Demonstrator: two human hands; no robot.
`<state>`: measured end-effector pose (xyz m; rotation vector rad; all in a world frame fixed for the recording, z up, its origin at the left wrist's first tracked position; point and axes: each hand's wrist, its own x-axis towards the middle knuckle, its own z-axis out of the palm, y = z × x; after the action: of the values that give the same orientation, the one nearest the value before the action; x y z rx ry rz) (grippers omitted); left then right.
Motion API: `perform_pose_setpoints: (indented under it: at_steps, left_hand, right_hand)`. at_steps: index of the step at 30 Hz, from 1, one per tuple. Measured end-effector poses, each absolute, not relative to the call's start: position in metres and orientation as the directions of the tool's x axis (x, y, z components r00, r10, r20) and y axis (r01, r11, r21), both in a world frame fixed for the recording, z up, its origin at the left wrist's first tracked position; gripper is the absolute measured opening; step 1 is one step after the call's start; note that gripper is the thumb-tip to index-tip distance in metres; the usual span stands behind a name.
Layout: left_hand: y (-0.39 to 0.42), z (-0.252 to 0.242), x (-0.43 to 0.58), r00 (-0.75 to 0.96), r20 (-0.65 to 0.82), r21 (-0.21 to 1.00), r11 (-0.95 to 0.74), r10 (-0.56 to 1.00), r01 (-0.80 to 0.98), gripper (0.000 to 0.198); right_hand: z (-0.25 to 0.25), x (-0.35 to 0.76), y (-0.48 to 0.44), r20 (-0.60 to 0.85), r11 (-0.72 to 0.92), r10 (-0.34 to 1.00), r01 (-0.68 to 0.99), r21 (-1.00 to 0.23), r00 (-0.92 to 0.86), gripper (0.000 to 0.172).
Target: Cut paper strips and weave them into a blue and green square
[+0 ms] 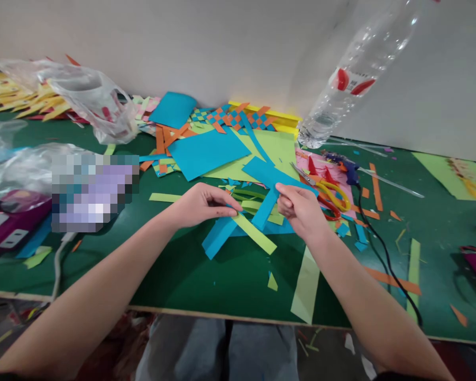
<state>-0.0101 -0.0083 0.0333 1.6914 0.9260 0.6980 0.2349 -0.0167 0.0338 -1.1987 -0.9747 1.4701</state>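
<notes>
My left hand (204, 203) is closed in a pinch on one end of a light green paper strip (258, 234). A blue paper strip (220, 238) slants down just beneath those fingers; whether they also hold it I cannot tell. To the right, my right hand (303, 209) has thumb and fingers closed on a blue paper strip (266, 209) that angles down toward the middle. Another blue piece (262, 170) shows just behind the right fingertips. Yellow-handled scissors (333, 193) and a red handle (328, 209) lie beside the right hand.
Blue sheets (210, 153) and woven paper strips (241, 119) lie at the back of the green table (174, 280). A clear bottle (349, 79) stands right, near a glue gun (347, 169) with a black cord. Plastic bags (95, 100) sit left, and paper scraps lie about.
</notes>
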Motion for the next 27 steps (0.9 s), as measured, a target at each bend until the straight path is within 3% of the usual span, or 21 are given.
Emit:
perform_pose_setpoints:
  at_steps: [8, 14, 19, 27]
  left_hand:
    - [-0.003, 0.03, -0.011, 0.404, -0.042, 0.932, -0.11, 0.914, 0.344, 0.029]
    - [-0.001, 0.031, -0.012, 0.284, -0.085, 0.95, -0.008, 0.955, 0.312, 0.033]
    - [0.001, 0.027, -0.014, 0.215, -0.123, 0.956, 0.058, 0.969, 0.287, 0.036]
    - [0.001, 0.025, -0.014, 0.204, -0.164, 0.965, 0.113, 0.965, 0.238, 0.037]
  right_hand:
    - [0.042, 0.241, -0.008, -0.246, -0.231, 0.969, -0.437, -0.869, -0.022, 0.044]
    - [0.044, 0.253, 0.0, -0.256, -0.231, 0.966, -0.362, -0.903, 0.022, 0.045]
    - [0.038, 0.254, -0.001, -0.296, -0.307, 0.952, -0.298, -0.904, -0.081, 0.046]
    - [0.032, 0.247, -0.007, -0.291, -0.315, 0.949, -0.304, -0.899, -0.122, 0.051]
